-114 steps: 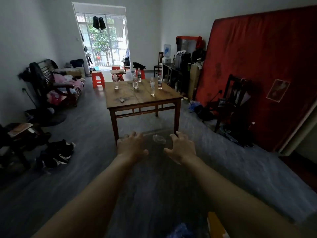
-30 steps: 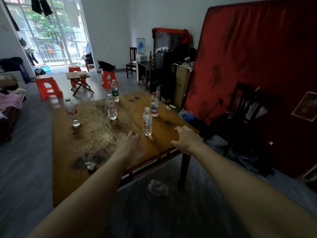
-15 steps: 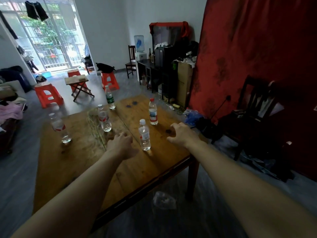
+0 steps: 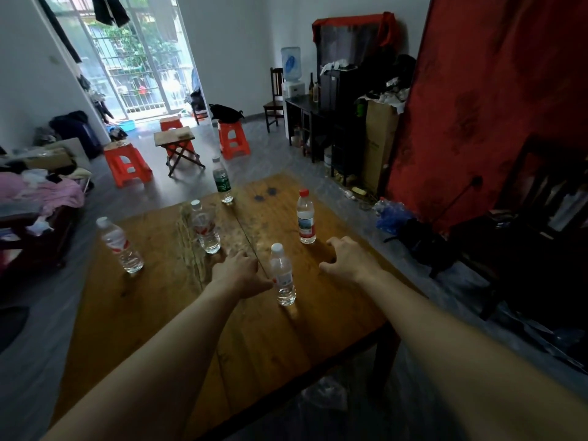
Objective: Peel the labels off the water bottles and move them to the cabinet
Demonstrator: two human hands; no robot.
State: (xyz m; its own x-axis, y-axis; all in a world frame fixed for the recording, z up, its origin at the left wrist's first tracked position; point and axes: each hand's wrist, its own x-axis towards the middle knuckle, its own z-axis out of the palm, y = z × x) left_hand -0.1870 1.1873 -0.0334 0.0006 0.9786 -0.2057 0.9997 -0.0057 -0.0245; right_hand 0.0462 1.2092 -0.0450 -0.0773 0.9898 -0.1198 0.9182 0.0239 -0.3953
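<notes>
As they flank the bottle: left hand, right hand, palms down

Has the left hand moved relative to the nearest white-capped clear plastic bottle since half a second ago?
Yes. The left hand has closed rightward toward the nearest white-capped clear plastic bottle; its thumb now appears to touch it.

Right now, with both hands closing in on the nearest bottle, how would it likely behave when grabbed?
The nearest bottle looks full of water, so probably fairly heavy and firm. It is tall on a narrow base, so a sideways nudge from the left hand could tip it. Smooth plastic may be slippery.
</notes>
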